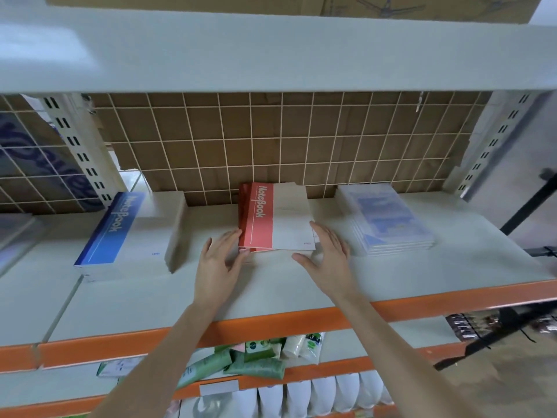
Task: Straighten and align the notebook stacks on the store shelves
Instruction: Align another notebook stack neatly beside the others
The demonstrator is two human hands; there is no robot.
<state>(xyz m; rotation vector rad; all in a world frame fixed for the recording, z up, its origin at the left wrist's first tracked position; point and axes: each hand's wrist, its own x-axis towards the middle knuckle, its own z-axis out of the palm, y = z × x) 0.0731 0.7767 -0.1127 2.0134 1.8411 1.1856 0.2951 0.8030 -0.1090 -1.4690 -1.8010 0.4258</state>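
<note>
A stack of red-and-white notebooks (277, 218) lies in the middle of the grey shelf (301, 285), its top cover marked "NoteBook". My left hand (221, 260) touches the stack's left front corner with straight fingers. My right hand (327, 251) lies flat against the stack's right front edge, thumb spread across the front. To the left stands a taller stack of blue-and-white notebooks (132, 233). A stack of pale blue notebooks in clear wrap (388, 220) sits to the right.
A wire grid with brown cardboard (271, 140) backs the shelf. The upper shelf (271, 46) hangs overhead. The shelf front has an orange edge (271, 324). Below lie green packets (247, 360) and white packages (316, 393).
</note>
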